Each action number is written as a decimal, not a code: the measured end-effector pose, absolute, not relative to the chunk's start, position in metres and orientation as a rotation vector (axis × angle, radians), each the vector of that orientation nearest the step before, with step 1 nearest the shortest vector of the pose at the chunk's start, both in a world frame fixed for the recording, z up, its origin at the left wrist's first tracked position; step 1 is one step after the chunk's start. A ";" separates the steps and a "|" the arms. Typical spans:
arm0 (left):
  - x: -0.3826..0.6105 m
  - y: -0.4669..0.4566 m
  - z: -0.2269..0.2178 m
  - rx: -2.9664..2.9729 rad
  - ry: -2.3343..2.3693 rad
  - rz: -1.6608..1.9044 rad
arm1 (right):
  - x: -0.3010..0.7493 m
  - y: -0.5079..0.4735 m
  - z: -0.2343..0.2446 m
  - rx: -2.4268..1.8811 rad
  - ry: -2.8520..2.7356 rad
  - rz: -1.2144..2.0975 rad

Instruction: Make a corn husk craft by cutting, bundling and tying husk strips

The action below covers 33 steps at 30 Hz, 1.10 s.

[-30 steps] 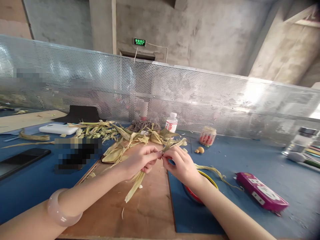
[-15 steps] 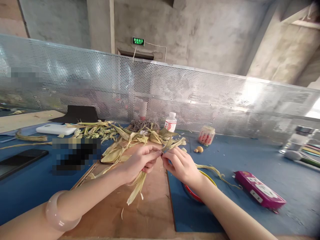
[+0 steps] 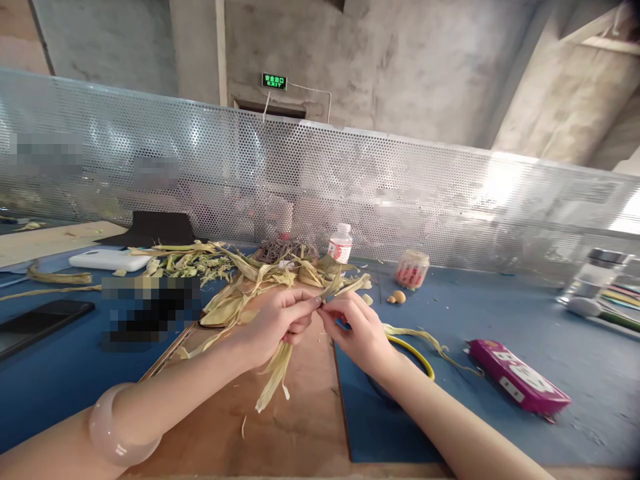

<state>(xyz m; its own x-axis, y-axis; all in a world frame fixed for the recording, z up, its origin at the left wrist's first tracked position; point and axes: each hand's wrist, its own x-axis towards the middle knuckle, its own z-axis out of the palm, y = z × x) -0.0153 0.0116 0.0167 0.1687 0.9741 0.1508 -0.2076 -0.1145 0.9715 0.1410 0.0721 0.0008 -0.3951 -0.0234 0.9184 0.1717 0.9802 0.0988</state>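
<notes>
My left hand (image 3: 280,323) is closed around a bundle of dry corn husk strips (image 3: 277,370) whose ends hang down over a wooden board (image 3: 295,427). Close beside it, my right hand (image 3: 353,330) pinches the upper end of the same husk strips between thumb and fingers. The two hands meet fingertip to fingertip above the board's far edge. A pale pink bangle (image 3: 113,433) sits on my left wrist. A heap of loose husks (image 3: 260,277) lies just beyond the hands.
On the blue table: a small white bottle (image 3: 340,245), a red-patterned jar (image 3: 414,269), a magenta power strip (image 3: 517,380), a yellow-rimmed object (image 3: 415,347) under my right wrist, a white power bank (image 3: 107,259), a black phone (image 3: 40,319). A perforated metal screen (image 3: 400,193) runs behind.
The view has drifted slightly; both hands keep their hold on the husk strips and have shifted a little to the left, fingers working at the same spot.
</notes>
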 end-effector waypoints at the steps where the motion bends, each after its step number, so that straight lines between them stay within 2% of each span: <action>1: -0.015 0.012 0.017 1.222 0.863 1.259 | 0.140 0.072 0.000 -0.135 -1.967 -0.144; 7: -0.016 0.010 0.019 1.227 0.834 1.289 | 0.141 0.070 -0.004 -0.214 -1.955 0.082; 15: -0.017 0.009 0.017 1.324 0.888 1.292 | 0.141 0.066 0.000 -0.249 -1.984 0.180; 33: -0.020 0.013 0.013 1.426 1.038 1.307 | 0.141 0.068 -0.003 -0.264 -1.955 0.099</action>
<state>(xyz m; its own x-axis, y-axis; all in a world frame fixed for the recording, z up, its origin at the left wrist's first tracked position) -0.0202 0.0131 0.0125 0.0840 0.9697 0.2296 0.0037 -0.2307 0.9730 0.1410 0.0681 -0.0032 -0.3689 0.2308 0.9004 0.1384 0.9715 -0.1924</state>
